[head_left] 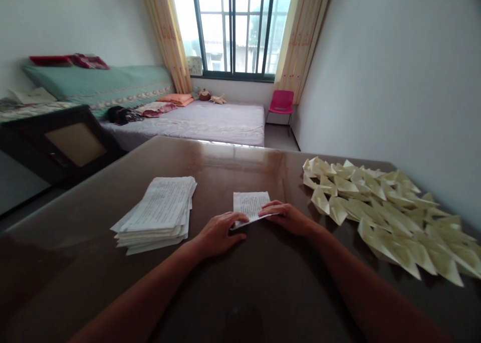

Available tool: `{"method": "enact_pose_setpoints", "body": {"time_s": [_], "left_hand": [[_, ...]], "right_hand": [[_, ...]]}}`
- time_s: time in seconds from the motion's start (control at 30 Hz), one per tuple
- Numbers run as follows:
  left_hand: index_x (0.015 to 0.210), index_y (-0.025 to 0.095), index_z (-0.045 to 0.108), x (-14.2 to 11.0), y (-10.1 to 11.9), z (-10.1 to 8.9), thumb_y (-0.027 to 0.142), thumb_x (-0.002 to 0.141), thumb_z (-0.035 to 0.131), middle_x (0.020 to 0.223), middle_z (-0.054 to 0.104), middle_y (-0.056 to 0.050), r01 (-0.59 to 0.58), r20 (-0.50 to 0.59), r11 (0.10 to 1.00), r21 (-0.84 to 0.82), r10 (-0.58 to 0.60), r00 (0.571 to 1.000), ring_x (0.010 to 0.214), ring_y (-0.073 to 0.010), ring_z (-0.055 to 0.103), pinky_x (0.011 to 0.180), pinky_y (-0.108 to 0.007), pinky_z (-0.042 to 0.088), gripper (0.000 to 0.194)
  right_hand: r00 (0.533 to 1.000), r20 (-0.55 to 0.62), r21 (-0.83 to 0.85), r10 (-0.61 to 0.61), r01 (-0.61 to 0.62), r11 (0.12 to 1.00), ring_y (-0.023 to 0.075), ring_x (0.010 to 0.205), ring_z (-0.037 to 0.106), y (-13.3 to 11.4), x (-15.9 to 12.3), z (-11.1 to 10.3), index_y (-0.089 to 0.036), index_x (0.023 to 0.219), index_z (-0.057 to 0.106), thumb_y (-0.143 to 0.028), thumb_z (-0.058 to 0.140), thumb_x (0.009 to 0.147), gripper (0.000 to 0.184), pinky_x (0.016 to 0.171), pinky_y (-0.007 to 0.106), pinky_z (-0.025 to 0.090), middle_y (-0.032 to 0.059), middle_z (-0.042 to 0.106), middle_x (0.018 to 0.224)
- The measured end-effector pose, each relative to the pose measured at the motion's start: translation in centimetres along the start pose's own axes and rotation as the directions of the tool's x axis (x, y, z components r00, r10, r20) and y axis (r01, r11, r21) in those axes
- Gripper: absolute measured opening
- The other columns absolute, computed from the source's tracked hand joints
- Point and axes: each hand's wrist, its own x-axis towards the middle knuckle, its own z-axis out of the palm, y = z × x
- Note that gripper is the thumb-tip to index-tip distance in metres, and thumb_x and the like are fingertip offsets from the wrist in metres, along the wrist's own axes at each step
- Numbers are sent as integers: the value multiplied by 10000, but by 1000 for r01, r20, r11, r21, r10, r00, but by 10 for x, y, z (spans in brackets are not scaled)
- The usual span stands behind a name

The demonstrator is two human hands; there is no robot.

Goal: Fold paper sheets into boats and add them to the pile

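Observation:
A folded sheet of printed paper (249, 204) lies on the dark brown table (240, 288) straight ahead of me. My left hand (219, 233) rests on the table with its fingers pressed flat on the sheet's near left corner. My right hand (288, 217) lies on the sheet's near right edge, fingers stretched out and held together over the paper. Neither hand lifts the sheet. A stack of printed sheets (158, 213) sits to the left of my left hand.
Several folded cream paper boats (391, 213) spread over the table's right side up to the wall. Beyond the table are a bed (210, 122), a pink chair (281, 103), a dark cabinet (56, 137) at left and a curtained window (233, 27).

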Motion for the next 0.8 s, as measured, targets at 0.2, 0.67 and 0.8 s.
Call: {"method": "enact_pose_setpoints", "body": {"time_s": [0.2, 0.67, 0.8], "left_hand": [[1304, 224, 488, 21, -17, 6, 399, 875, 503, 1006, 702, -44, 235, -165, 966, -105, -250, 954, 781, -193, 643, 785, -291, 478, 464], [1179, 262, 640, 22, -17, 8, 314, 946, 423, 933, 665, -32, 123, -309, 986, 112, -83, 947, 909, -181, 555, 821, -289, 449, 323], [1171, 297, 638, 22, -14, 8, 320, 953, 418, 900, 649, -22, 145, -283, 956, 256, -70, 957, 918, -189, 524, 796, -293, 445, 310]], "right_hand": [[983, -64, 115, 173, -165, 980, 186, 821, 606, 9, 4, 1, -180, 855, 718, -417, 468, 913, 349, 772, 289, 483, 37, 673, 886], [830, -465, -221, 307, -445, 868, 147, 674, 587, 4, 21, 28, -268, 1280, 520, -307, 557, 847, 437, 647, 248, 412, -7, 643, 820], [864, -407, -337, 296, -443, 831, 135, 747, 606, -4, 19, 28, -289, 970, 688, -309, 506, 890, 200, 673, 242, 400, 3, 645, 951]]}}
